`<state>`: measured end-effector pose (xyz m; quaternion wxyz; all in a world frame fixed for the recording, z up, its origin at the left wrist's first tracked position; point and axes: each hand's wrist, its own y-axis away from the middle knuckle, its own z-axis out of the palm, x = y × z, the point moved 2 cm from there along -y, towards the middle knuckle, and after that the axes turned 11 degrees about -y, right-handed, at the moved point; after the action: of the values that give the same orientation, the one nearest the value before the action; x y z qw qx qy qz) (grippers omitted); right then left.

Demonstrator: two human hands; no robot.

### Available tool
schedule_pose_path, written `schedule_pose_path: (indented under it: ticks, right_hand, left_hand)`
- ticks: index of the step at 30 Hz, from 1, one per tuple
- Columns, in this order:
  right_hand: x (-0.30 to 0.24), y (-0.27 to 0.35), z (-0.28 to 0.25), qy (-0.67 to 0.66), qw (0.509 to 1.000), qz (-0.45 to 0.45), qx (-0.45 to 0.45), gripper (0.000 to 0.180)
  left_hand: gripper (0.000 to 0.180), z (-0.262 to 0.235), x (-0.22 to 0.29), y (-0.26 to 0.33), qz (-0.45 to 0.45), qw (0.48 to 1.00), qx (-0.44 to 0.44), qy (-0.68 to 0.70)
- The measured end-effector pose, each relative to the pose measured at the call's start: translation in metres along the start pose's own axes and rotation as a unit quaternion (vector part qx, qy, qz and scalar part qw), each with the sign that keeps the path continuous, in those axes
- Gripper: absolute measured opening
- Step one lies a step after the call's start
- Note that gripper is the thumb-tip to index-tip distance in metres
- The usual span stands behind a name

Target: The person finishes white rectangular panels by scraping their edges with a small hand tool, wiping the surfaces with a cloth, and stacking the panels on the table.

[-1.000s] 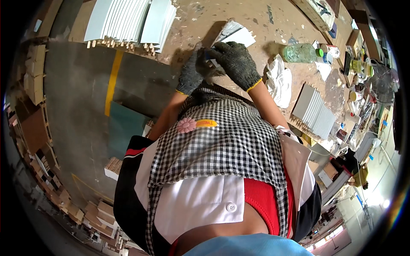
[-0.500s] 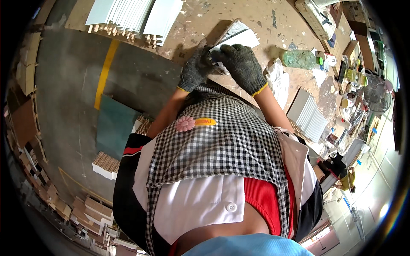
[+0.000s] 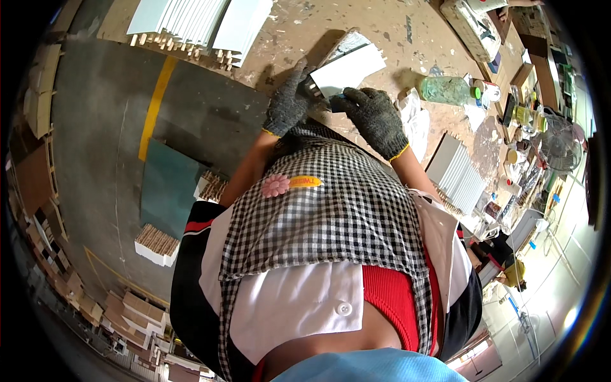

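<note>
Left hand [image 3: 289, 102] covers the near corner of the white panel [image 3: 349, 69]. Its fingertips are hidden. Small tabletop [image 3: 382, 25] items at right are indistinct.

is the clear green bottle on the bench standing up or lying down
Lying down: the clear green bottle rests on its side on the workbench, its green cap end pointing right, beyond the gloved right hand.

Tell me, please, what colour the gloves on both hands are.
Dark grey knit with yellow cuffs: left hand, right hand, head view.

Dark grey gloves [image 3: 375, 118], white panel [image 3: 349, 69], black-and-white checked apron [image 3: 331, 210].
</note>
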<state>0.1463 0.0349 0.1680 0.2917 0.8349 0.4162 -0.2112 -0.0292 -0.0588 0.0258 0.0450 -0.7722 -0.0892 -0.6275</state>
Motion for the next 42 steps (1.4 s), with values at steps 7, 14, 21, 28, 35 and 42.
schedule_pose_path:
  ticks: [7, 14, 21, 28, 35, 42]
  right_hand:
    - [0.025, 0.002, 0.024, 0.088, 0.985, -0.094, 0.116, 0.039]
    - [0.069, 0.041, 0.001, 0.022, 0.944, 0.048, 0.325, 0.034]
    - [0.066, 0.047, -0.001, -0.057, 0.911, 0.07, 0.402, 0.031]
    - [0.095, 0.069, 0.005, -0.134, 0.882, 0.12, 0.436, 0.032]
    - [0.093, 0.066, 0.01, -0.129, 0.881, 0.125, 0.439, 0.034]
    - [0.086, 0.051, -0.003, -0.142, 0.892, 0.085, 0.421, 0.034]
  left_hand:
    - [0.089, -0.001, 0.0, -0.003, 0.0, 0.999, -0.02, -0.048]
    - [0.094, -0.005, 0.007, -0.007, 0.079, 0.98, 0.017, -0.184]
    - [0.068, 0.007, 0.05, -0.034, 0.13, 0.93, -0.034, -0.343]
    - [0.048, -0.017, 0.016, -0.036, -0.404, 0.795, -0.085, 0.444]
    - [0.043, -0.027, 0.022, -0.039, -0.394, 0.783, -0.011, 0.481]
    - [0.033, -0.03, 0.008, -0.028, 0.069, 0.97, -0.229, -0.029]
